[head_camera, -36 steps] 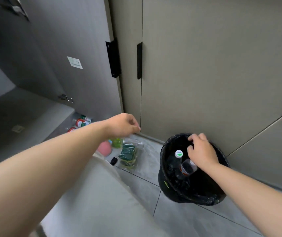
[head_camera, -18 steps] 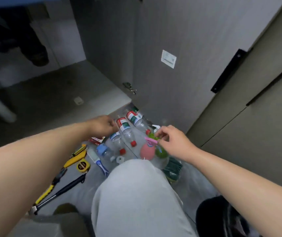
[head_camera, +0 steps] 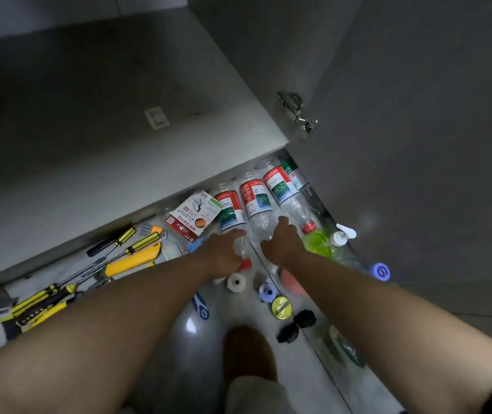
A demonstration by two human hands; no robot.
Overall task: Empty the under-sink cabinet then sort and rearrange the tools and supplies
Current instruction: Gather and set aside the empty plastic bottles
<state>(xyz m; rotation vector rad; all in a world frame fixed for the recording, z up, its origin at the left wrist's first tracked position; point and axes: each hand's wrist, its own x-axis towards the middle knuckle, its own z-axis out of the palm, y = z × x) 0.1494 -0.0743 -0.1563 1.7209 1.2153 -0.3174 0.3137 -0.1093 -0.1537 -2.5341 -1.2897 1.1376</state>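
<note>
We see three clear plastic bottles lying side by side on the floor point(head_camera: 185, 327), caps toward the person. Each has a red, white and green label round its body.

- The left hand point(head_camera: 224, 255) is curled round the neck of the left bottle point(head_camera: 230, 209). Its red cap point(head_camera: 245, 265) pokes out just right of the palm.
- The right hand point(head_camera: 282, 245) lies over the neck of the middle bottle point(head_camera: 256, 200), thumb up one side and forefinger out to the other. We cannot tell whether it actually grips (the neck and cap are hidden under it).
- The right bottle point(head_camera: 282, 186) lies just right of the right hand's thumb, untouched, with its own red cap showing.

Other things near the hands:
- Just beyond the left hand: a red and white card packet point(head_camera: 194, 215), touching the left bottle.
- Left of the left hand: yellow-and-black screwdrivers point(head_camera: 125, 237) and a yellow utility knife point(head_camera: 132, 261), in a loose heap.
- Just right of the right hand: a green pump bottle point(head_camera: 318, 245) with a white pump head.
- Below the wrists, nearer the person: a white tape roll point(head_camera: 235, 283), a blue roll point(head_camera: 267, 291), a yellow-green disc point(head_camera: 281, 306) and two black lumps point(head_camera: 297, 324) (too blurred to name).
- Under the right forearm: something pink point(head_camera: 291, 282).

Beyond both hands is the cabinet point(head_camera: 104, 130), its base dark grey. Its open door point(head_camera: 388, 144) stands to the right of the right hand, with a metal hinge point(head_camera: 295, 112).
</note>
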